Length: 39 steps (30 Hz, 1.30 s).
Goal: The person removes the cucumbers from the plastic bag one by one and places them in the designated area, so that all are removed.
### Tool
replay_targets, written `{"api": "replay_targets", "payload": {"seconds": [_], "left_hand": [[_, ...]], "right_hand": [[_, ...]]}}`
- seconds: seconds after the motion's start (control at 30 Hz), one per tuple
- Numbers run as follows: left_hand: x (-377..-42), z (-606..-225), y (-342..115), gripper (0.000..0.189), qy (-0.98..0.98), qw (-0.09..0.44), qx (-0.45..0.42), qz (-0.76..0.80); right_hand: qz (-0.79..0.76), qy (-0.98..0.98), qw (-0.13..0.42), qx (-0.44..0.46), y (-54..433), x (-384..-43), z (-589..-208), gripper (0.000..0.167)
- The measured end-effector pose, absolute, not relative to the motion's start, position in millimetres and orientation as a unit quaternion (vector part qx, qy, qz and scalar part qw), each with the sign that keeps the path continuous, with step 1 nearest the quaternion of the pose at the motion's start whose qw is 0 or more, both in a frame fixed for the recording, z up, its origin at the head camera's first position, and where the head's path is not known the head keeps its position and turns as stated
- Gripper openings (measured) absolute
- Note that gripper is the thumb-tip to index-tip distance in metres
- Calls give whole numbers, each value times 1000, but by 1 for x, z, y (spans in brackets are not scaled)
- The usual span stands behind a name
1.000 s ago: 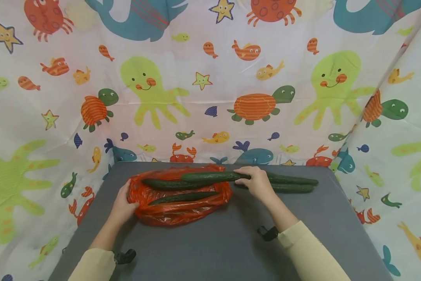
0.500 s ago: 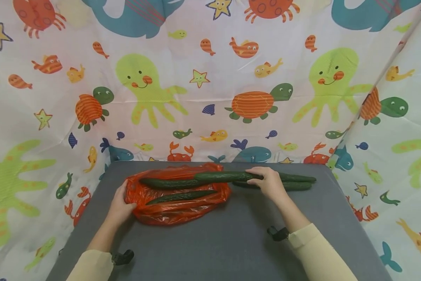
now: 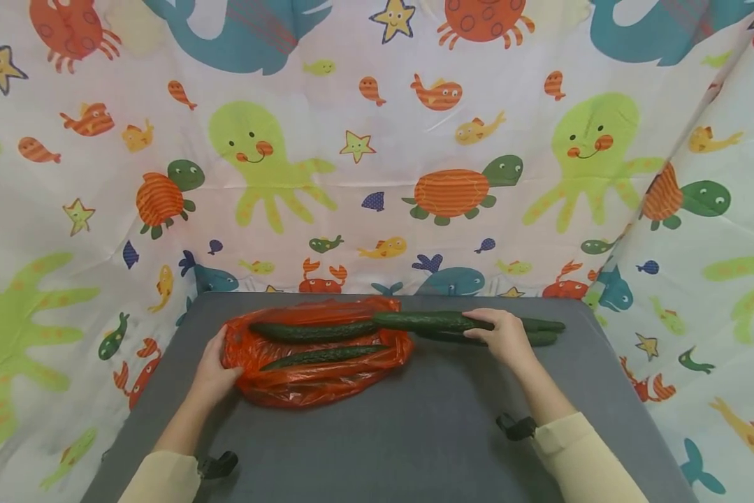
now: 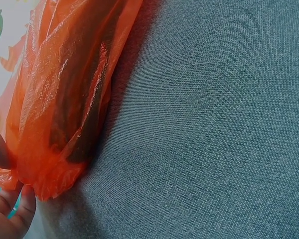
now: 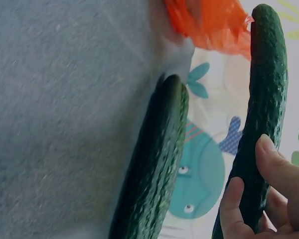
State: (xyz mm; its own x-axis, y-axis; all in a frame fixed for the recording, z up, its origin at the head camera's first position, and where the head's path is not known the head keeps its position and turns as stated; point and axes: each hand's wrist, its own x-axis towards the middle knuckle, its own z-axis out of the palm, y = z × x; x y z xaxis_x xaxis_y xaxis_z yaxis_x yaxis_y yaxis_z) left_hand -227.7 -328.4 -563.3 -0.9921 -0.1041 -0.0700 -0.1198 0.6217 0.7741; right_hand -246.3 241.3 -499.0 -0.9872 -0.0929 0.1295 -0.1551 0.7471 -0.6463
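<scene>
A thin orange-red plastic bag [image 3: 288, 397] lies on its side on the table, its opening showing two cucumbers inside, an upper cucumber [image 3: 314, 332] and a lower cucumber [image 3: 326, 357]. My left hand [image 3: 212, 370] grips the bag's left end, thumb on one side and fingers on the other in the left wrist view. Raised in my right hand [image 3: 504, 337] is a third cucumber [image 5: 266, 94], held near its right part, its left tip overlapping the bag's right edge in the head view. Behind and below it, more cucumbers [image 3: 543, 338] lie side by side on the table.
The grey cloth-like tabletop [image 3: 364, 447] extends in front of the bag. A patterned sea-animal curtain [image 3: 377, 209] stands along the back and both sides. Dark wrist straps with small cameras [image 3: 219, 464] hang under both forearms.
My right hand has moved right with its cucumber, drawing it off from over the bag toward the cucumbers on the table. My left hand stays on the bag's left end.
</scene>
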Motion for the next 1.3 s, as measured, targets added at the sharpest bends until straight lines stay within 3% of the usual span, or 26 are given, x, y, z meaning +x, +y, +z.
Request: {"api": "replay_targets", "payload": {"seconds": [0.87, 1.3], "left_hand": [[-228, -563, -329, 107, 904, -5, -62, 424], [-229, -563, -331, 105, 902, -6, -69, 427]], "right_hand": [[327, -945, 10, 1, 307, -236, -513, 46], [336, -941, -22, -23, 320, -244, -540, 46]]}}
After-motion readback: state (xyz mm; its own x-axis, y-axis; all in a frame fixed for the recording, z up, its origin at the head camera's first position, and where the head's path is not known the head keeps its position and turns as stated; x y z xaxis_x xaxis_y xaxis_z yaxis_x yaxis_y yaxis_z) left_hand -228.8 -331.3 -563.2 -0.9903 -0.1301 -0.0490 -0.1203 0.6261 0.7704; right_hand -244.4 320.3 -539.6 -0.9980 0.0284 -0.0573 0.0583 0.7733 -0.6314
